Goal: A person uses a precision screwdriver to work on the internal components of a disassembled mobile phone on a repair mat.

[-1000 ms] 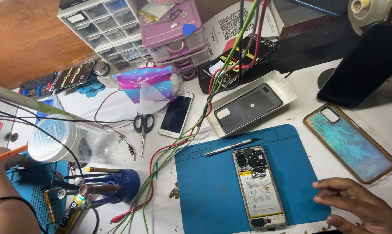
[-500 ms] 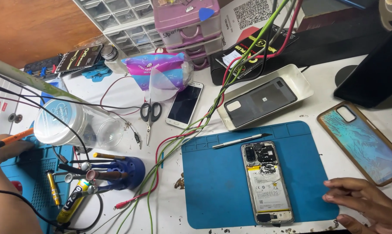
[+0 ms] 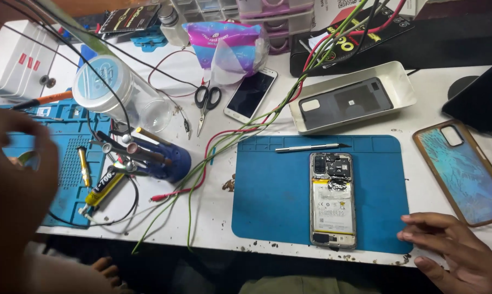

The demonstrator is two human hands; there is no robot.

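An opened phone with its back off lies on a blue work mat, battery and boards showing. My right hand rests at the table's near edge, just right of the mat's corner, fingers apart and holding nothing. My left hand is raised at the far left, close to the camera and blurred, above a second blue mat. I cannot make out anything in it. A thin metal tool lies on the mat above the phone.
A white tray holds a grey back cover. A teal phone case lies to the right. A white phone, scissors, a clear jar, a blue tool holder and green and red wires crowd the middle.
The view has tilted down and closed in on the table. My left hand has lifted toward the camera and blurred. My right hand stays by the mat's near right corner.
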